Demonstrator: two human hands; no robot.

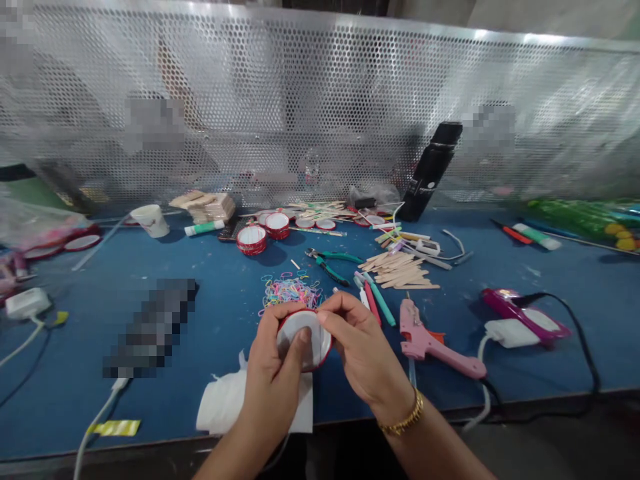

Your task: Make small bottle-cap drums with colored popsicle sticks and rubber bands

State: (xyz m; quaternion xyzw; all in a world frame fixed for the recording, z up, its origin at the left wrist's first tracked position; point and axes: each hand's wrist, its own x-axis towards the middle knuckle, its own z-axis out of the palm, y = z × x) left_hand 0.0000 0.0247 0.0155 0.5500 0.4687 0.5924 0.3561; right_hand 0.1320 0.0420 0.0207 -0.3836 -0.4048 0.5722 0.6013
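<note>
My left hand grips a round white disc with a red rim, the thumb lying across its pale face. At the disc's upper right edge, the thumb and forefinger of my right hand are pinched together on the rim; anything small between those fingertips is hidden. Just beyond the hands lies a heap of small coloured plastic clips or loops. A folded white cloth or tissue is under my left hand at the table edge. Pens lie beyond my right hand, with a pink glue gun to its right.
Green-handled pliers, wooden sticks and stacked red-rimmed discs lie farther back. A dark phone-like object is at left, a magenta device at right. A black bottle leans against the perforated metal screen.
</note>
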